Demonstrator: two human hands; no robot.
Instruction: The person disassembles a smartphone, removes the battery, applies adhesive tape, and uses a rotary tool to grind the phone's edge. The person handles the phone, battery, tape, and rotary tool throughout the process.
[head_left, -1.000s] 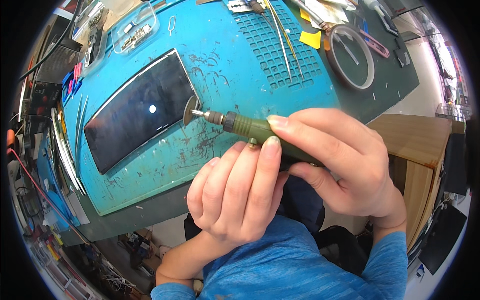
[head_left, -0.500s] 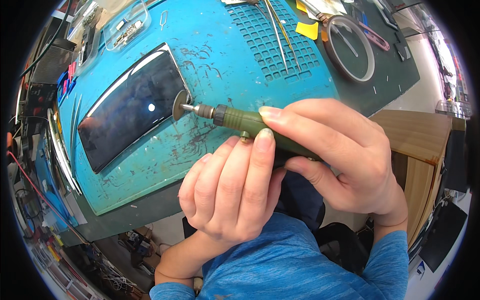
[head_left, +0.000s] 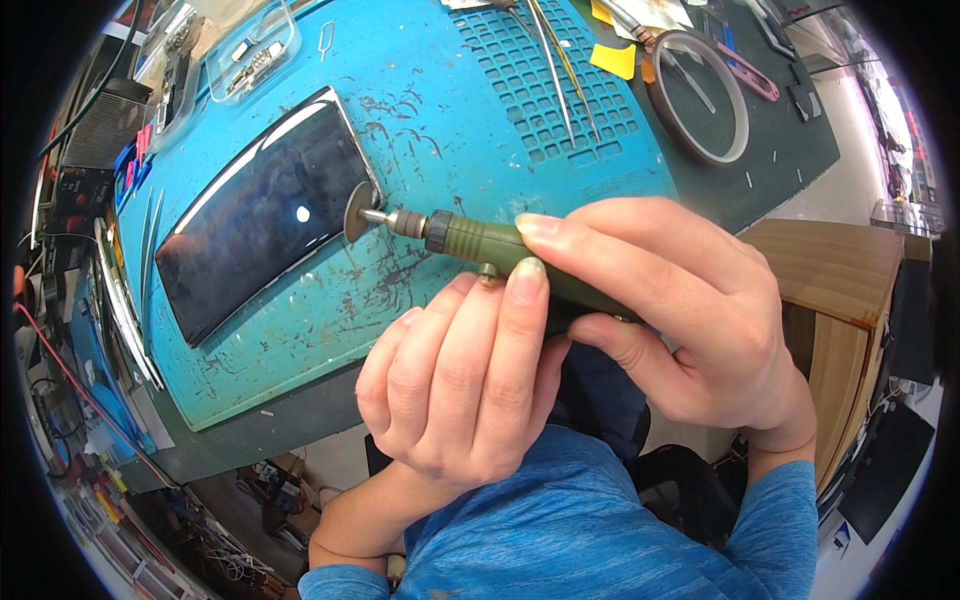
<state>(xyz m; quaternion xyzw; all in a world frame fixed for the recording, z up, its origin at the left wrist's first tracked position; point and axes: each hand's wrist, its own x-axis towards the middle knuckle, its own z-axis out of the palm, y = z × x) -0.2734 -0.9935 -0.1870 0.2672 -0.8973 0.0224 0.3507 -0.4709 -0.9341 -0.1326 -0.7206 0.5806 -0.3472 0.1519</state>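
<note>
A green rotary tool [head_left: 483, 240] is held between my two hands, its nose pointing left. A thin grey cutting disc [head_left: 357, 212] sits on its shaft, beside the right edge of a black smartphone [head_left: 268, 215]; whether disc and phone touch I cannot tell. My right hand [head_left: 690, 300] grips the tool's body, fingers on top and thumb below. My left hand [head_left: 465, 375] is closed against the tool's underside, fingertips next to a small brass-coloured knob [head_left: 487, 271]. The phone lies screen up and slanted on a blue work mat [head_left: 300, 340].
A clear plastic box [head_left: 255, 55] with small metal parts stands at the far left, near a SIM pin [head_left: 326, 40]. Tweezers [head_left: 553, 75] lie across the mat's gridded part. At the far right are a tape roll [head_left: 740, 120] and a pink cutter [head_left: 755, 75].
</note>
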